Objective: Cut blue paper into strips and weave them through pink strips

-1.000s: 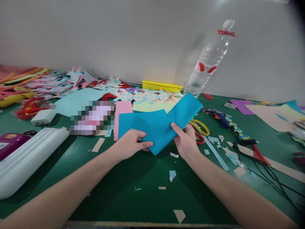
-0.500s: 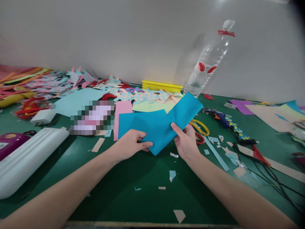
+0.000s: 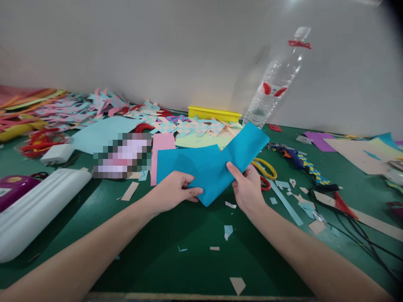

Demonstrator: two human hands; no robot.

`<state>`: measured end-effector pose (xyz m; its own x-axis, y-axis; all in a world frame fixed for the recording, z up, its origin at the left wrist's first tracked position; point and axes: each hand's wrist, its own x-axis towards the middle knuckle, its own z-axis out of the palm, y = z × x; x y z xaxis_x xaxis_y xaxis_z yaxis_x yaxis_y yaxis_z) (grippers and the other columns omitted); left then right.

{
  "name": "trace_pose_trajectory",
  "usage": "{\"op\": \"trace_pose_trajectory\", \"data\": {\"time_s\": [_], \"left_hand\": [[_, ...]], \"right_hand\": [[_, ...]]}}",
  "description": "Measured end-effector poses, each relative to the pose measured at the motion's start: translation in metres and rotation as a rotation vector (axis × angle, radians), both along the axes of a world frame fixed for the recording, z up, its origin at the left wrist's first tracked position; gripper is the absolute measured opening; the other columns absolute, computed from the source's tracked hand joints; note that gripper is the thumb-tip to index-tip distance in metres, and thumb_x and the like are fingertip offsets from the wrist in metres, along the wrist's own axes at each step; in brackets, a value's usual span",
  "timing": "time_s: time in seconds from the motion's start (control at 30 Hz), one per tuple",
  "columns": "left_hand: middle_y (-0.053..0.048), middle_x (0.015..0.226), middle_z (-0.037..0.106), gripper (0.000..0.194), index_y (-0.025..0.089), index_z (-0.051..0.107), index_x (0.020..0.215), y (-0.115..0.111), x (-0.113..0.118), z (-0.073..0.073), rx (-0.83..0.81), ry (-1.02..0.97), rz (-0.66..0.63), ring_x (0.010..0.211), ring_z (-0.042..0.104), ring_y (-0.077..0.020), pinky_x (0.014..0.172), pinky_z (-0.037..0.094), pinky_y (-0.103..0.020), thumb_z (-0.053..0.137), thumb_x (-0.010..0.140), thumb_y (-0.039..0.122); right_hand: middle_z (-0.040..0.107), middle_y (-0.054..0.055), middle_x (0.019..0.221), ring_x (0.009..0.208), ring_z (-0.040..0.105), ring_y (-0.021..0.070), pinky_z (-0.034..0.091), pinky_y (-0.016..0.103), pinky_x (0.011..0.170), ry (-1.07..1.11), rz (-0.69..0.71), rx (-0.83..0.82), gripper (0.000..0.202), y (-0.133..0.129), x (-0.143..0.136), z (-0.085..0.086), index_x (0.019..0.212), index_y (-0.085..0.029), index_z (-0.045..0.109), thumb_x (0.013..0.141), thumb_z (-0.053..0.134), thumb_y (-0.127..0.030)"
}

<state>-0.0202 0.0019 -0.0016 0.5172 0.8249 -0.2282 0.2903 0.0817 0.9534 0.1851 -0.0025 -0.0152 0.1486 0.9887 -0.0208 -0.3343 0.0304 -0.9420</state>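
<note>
A sheet of blue paper (image 3: 210, 170), folded at an angle into a wide V, is held above the green table. My left hand (image 3: 176, 191) pinches its lower edge left of the bottom corner, thumb on the near side. On the right arm of the V, my right hand (image 3: 248, 188) grips the lower edge between thumb and fingers. Behind the blue paper lie a pink paper strip (image 3: 163, 141) and a pale green sheet (image 3: 198, 140). Scissors with yellow and red handles (image 3: 267, 168) rest just beyond my right hand, partly hidden by it.
A clear plastic bottle (image 3: 273, 88) leans against the wall. At the left are a white bar-shaped object (image 3: 44, 209), a white charger (image 3: 57, 154) and a blurred-out phone (image 3: 124, 156). Paper scraps (image 3: 237, 285) and black cables (image 3: 355, 222) lie about; woven paper pieces (image 3: 195, 126) line the back.
Almost nothing differs. The blue paper and both hands have shifted very slightly right and down, with the same hold.
</note>
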Motion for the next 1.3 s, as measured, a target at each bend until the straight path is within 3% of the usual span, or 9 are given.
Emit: {"op": "trace_pose_trajectory", "data": {"time_s": [0.23, 0.43, 0.57, 0.7, 0.83, 1.03, 1.13, 1.3], "left_hand": [[0.008, 0.058, 0.023, 0.052, 0.02, 0.025, 0.058, 0.0, -0.001, -0.001, -0.01, -0.008, -0.004, 0.057, 0.057, -0.0114, 0.071, 0.058, -0.031, 0.07, 0.073, 0.043], [0.008, 0.056, 0.028, 0.051, 0.019, 0.028, 0.056, 0.001, -0.001, -0.003, -0.014, -0.009, 0.011, 0.064, 0.064, -0.0149, 0.072, 0.059, -0.032, 0.071, 0.072, 0.043], [0.004, 0.061, 0.052, 0.04, 0.017, 0.045, 0.058, 0.001, 0.0, 0.001, 0.002, -0.05, 0.046, 0.072, 0.067, -0.0166, 0.077, 0.058, -0.032, 0.069, 0.076, 0.044], [-0.004, 0.087, 0.07, 0.028, 0.015, 0.065, 0.082, 0.0, 0.0, 0.003, 0.052, -0.129, 0.126, 0.083, 0.068, -0.0187, 0.08, 0.057, -0.031, 0.066, 0.08, 0.043], [-0.005, 0.091, 0.072, 0.028, 0.015, 0.067, 0.084, 0.0, -0.002, 0.0, 0.067, -0.165, 0.198, 0.083, 0.069, -0.0188, 0.079, 0.058, -0.03, 0.067, 0.08, 0.043], [-0.003, 0.087, 0.072, 0.023, 0.016, 0.068, 0.082, 0.001, 0.001, -0.002, 0.056, -0.199, 0.238, 0.079, 0.069, -0.0163, 0.077, 0.058, -0.027, 0.07, 0.079, 0.039], [-0.002, 0.081, 0.071, 0.023, 0.016, 0.067, 0.076, 0.001, 0.002, -0.002, 0.03, -0.235, 0.268, 0.076, 0.069, -0.0149, 0.078, 0.058, -0.027, 0.071, 0.078, 0.038], [-0.004, 0.09, 0.072, 0.023, 0.015, 0.068, 0.084, 0.001, 0.002, -0.001, -0.027, -0.235, 0.243, 0.082, 0.069, -0.0169, 0.08, 0.058, -0.029, 0.069, 0.079, 0.038]], "right_hand": [[0.07, 0.004, 0.103, 0.101, 0.062, 0.0252, 0.053, 0.045, 0.089, -0.001, 0.001, 0.002, 0.026, -0.001, 0.0, 0.0, 0.092, -0.024, 0.068, 0.07, 0.076, -0.035], [0.07, 0.006, 0.105, 0.101, 0.063, 0.0258, 0.054, 0.043, 0.087, -0.026, 0.034, 0.008, 0.029, 0.001, 0.002, 0.001, 0.095, -0.023, 0.067, 0.071, 0.075, -0.036], [0.07, 0.007, 0.106, 0.099, 0.065, 0.0257, 0.056, 0.04, 0.083, -0.202, 0.155, 0.043, 0.034, -0.002, 0.003, 0.005, 0.1, -0.021, 0.066, 0.072, 0.073, -0.04], [0.073, 0.007, 0.097, 0.09, 0.069, 0.0228, 0.057, 0.036, 0.079, -0.394, 0.327, 0.063, 0.031, -0.01, -0.002, 0.011, 0.094, -0.02, 0.068, 0.071, 0.074, -0.04], [0.074, 0.006, 0.079, 0.076, 0.071, 0.0215, 0.058, 0.033, 0.07, -0.532, 0.421, 0.024, 0.025, -0.015, -0.007, 0.012, 0.077, -0.017, 0.067, 0.072, 0.072, -0.041], [0.075, 0.007, 0.076, 0.072, 0.072, 0.0199, 0.057, 0.031, 0.066, -0.44, 0.48, -0.044, 0.029, -0.012, -0.008, 0.01, 0.066, -0.017, 0.057, 0.073, 0.07, -0.042], [0.075, 0.007, 0.073, 0.066, 0.071, 0.0183, 0.057, 0.03, 0.063, -0.408, 0.474, -0.047, 0.028, -0.01, -0.008, 0.01, 0.066, -0.017, 0.056, 0.072, 0.071, -0.04], [0.074, 0.006, 0.072, 0.065, 0.071, 0.0177, 0.057, 0.031, 0.063, -0.414, 0.498, -0.015, 0.025, -0.011, -0.009, 0.009, 0.073, -0.015, 0.06, 0.075, 0.07, -0.038]]}}
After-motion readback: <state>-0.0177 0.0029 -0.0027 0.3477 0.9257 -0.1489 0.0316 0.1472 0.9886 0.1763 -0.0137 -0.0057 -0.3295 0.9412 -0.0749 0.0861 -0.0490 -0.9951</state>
